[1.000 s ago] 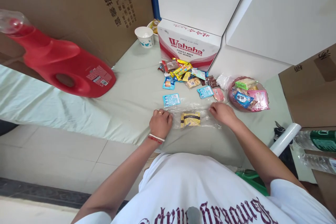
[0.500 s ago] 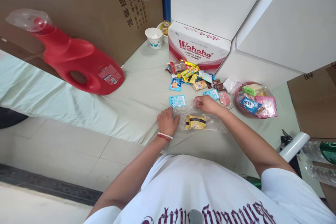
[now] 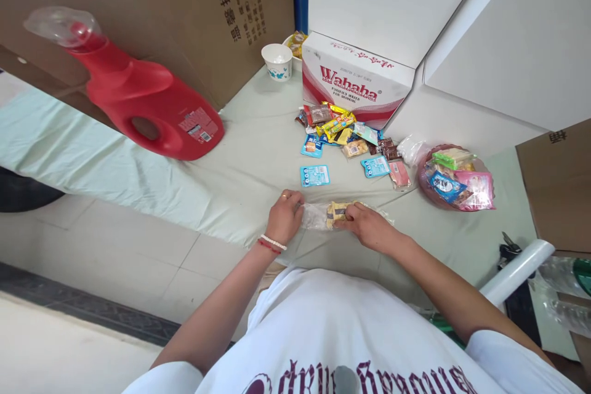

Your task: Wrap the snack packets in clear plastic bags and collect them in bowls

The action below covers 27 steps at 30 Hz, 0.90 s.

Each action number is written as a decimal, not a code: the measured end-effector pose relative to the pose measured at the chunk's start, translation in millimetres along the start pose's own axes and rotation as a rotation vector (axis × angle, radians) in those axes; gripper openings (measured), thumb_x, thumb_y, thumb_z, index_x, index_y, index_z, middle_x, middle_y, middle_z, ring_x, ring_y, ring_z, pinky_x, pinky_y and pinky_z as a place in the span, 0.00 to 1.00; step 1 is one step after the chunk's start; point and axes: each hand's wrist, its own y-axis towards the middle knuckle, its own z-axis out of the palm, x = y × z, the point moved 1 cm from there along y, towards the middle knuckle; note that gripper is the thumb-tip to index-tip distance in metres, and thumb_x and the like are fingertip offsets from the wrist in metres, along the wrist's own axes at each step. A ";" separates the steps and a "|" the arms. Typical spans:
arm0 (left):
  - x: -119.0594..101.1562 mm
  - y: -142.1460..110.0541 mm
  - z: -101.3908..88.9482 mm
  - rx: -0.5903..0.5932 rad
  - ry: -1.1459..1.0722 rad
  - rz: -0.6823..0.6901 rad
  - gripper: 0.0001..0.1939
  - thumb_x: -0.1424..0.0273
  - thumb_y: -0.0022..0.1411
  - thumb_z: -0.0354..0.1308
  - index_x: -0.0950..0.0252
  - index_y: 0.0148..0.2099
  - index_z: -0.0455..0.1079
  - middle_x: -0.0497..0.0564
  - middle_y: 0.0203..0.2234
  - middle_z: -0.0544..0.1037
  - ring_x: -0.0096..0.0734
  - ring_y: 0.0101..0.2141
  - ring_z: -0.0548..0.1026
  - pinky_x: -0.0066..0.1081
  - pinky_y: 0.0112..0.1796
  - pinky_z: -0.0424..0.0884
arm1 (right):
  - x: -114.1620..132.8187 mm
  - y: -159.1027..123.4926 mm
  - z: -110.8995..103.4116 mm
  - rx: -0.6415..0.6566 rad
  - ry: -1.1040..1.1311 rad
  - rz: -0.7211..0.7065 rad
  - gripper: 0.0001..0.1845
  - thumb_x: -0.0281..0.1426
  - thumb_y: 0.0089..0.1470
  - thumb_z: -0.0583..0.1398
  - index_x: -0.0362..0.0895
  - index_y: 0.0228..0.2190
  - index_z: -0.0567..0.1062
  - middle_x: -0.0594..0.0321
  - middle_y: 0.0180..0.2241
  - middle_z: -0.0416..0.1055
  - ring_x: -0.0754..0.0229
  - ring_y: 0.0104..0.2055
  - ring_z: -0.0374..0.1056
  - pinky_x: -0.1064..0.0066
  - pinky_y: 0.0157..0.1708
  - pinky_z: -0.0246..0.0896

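A yellow snack packet (image 3: 330,214) with a dark band lies wrapped in a clear plastic bag (image 3: 314,217) at the table's near edge. The bag's left end is pinched in my left hand (image 3: 285,217), whose fingers are closed. My right hand (image 3: 369,226) is closed over the right part of the packet and the plastic, hiding some of both. Just beyond my hands lie a flat light-blue sachet (image 3: 314,176) and, further right, another blue sachet (image 3: 375,167) beside a pink packet (image 3: 399,174).
A pile of assorted snacks (image 3: 339,126) lies before a Wahaha carton (image 3: 357,77). At right stands a bowl (image 3: 427,188) of packets, near crumpled plastic (image 3: 412,149). A red jug (image 3: 157,108) stands left, and a paper cup (image 3: 277,61) at the back.
The plastic, earlier spread flat around the yellow packet, is now gathered narrowly about it. My right hand came down and nearer onto the packet; my left hand shifted slightly left, gripping the bag's end.
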 end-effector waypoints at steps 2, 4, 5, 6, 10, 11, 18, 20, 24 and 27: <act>-8.5 -3.3 -11.5 0.063 -0.064 -0.002 0.06 0.76 0.57 0.52 0.61 0.34 0.68 0.50 0.30 0.74 0.37 0.34 0.74 0.37 0.40 0.70 | -0.1 1.6 1.6 -0.016 0.045 0.012 0.24 0.24 0.68 0.50 0.53 0.54 0.78 0.57 0.39 0.66 0.54 0.41 0.58 0.67 0.40 0.55; -23.9 -4.0 -13.4 0.124 -0.244 -0.031 0.03 0.73 0.58 0.53 0.61 0.34 0.67 0.47 0.26 0.73 0.33 0.29 0.74 0.33 0.36 0.70 | 1.9 3.7 2.9 -0.027 0.093 0.033 0.23 0.24 0.67 0.50 0.53 0.52 0.80 0.57 0.39 0.66 0.55 0.40 0.58 0.66 0.42 0.56; -33.2 -3.3 -9.7 0.162 -0.374 -0.057 0.01 0.71 0.59 0.54 0.61 0.35 0.67 0.46 0.25 0.74 0.31 0.28 0.74 0.32 0.35 0.71 | 3.7 4.5 3.7 -0.033 0.119 0.044 0.23 0.24 0.66 0.51 0.52 0.51 0.80 0.57 0.39 0.67 0.54 0.40 0.58 0.65 0.42 0.57; -42.8 -2.0 -2.9 0.203 -0.505 -0.086 0.02 0.69 0.60 0.55 0.62 0.36 0.67 0.45 0.25 0.74 0.30 0.27 0.75 0.31 0.33 0.71 | 5.5 4.6 4.6 -0.043 0.145 0.058 0.22 0.23 0.65 0.51 0.50 0.49 0.81 0.56 0.39 0.67 0.54 0.41 0.59 0.64 0.44 0.58; -74.1 5.3 36.9 0.250 -0.678 -0.092 0.07 0.72 0.63 0.53 0.64 0.38 0.73 0.50 0.28 0.79 0.33 0.32 0.79 0.34 0.37 0.75 | 9.1 -6.2 6.0 -0.152 0.282 0.103 0.20 0.26 0.63 0.53 0.47 0.50 0.80 0.52 0.45 0.70 0.51 0.48 0.62 0.58 0.51 0.62; -78.7 6.2 45.4 0.228 -0.634 -0.051 0.10 0.75 0.63 0.52 0.64 0.38 0.75 0.52 0.31 0.80 0.34 0.36 0.79 0.36 0.41 0.75 | 7.9 -11.9 5.8 -0.181 0.350 0.085 0.19 0.28 0.64 0.55 0.48 0.50 0.80 0.52 0.49 0.70 0.50 0.51 0.63 0.57 0.53 0.61; -92.7 -4.7 63.3 0.107 0.023 0.263 0.16 0.75 0.67 0.52 0.58 0.46 0.81 0.57 0.43 0.77 0.44 0.45 0.70 0.47 0.49 0.68 | -26.3 -48.3 19.2 -0.557 0.396 0.686 0.22 0.43 0.62 0.60 0.46 0.52 0.76 0.49 0.53 0.70 0.46 0.55 0.65 0.52 0.55 0.63; -94.4 -5.9 64.0 0.063 0.120 0.226 0.13 0.72 0.67 0.55 0.55 0.43 0.81 0.57 0.42 0.76 0.47 0.46 0.68 0.49 0.48 0.67 | -30.0 -49.9 26.8 -0.502 0.256 0.745 0.20 0.41 0.55 0.66 0.45 0.47 0.79 0.46 0.58 0.66 0.40 0.62 0.57 0.47 0.58 0.59; -95.6 -3.1 72.2 0.013 0.141 0.224 0.12 0.76 0.63 0.56 0.57 0.42 0.80 0.58 0.48 0.70 0.50 0.54 0.65 0.48 0.52 0.67 | -24.7 -49.1 26.7 -0.491 0.322 0.715 0.07 0.34 0.59 0.61 0.45 0.37 0.77 0.49 0.57 0.68 0.45 0.58 0.63 0.54 0.55 0.63; -96.4 -2.4 79.8 0.016 0.090 0.219 0.17 0.77 0.61 0.56 0.60 0.50 0.76 0.60 0.51 0.67 0.48 0.53 0.66 0.47 0.53 0.69 | -14.8 -40.6 16.1 -0.500 0.514 0.720 0.10 0.34 0.64 0.55 0.46 0.41 0.75 0.56 0.41 0.75 0.54 0.42 0.72 0.63 0.45 0.68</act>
